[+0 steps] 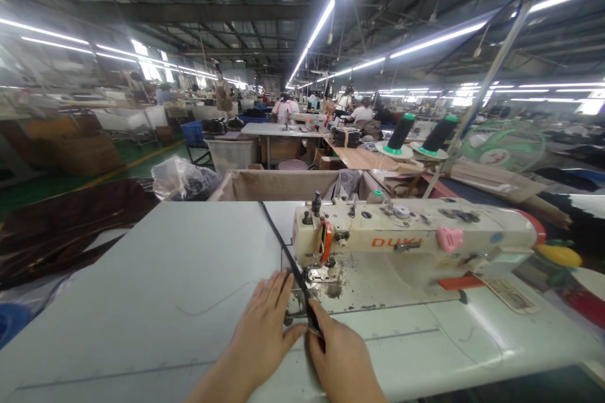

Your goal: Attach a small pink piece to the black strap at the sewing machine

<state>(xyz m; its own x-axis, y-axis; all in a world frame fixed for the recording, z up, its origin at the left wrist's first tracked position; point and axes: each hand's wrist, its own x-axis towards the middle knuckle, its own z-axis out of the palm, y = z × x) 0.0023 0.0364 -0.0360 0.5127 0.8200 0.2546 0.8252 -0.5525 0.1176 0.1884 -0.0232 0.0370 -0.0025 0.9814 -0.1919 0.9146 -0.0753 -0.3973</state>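
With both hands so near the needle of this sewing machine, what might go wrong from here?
1. The left hand and right hand press the narrow black strap close to the presser foot of the cream sewing machine; a fingertip might slip under the needle.
2. The long strap runs back across the grey table unguided, so it may drift and the seam go crooked.

strap (288, 261) end under hands, forearms cropped
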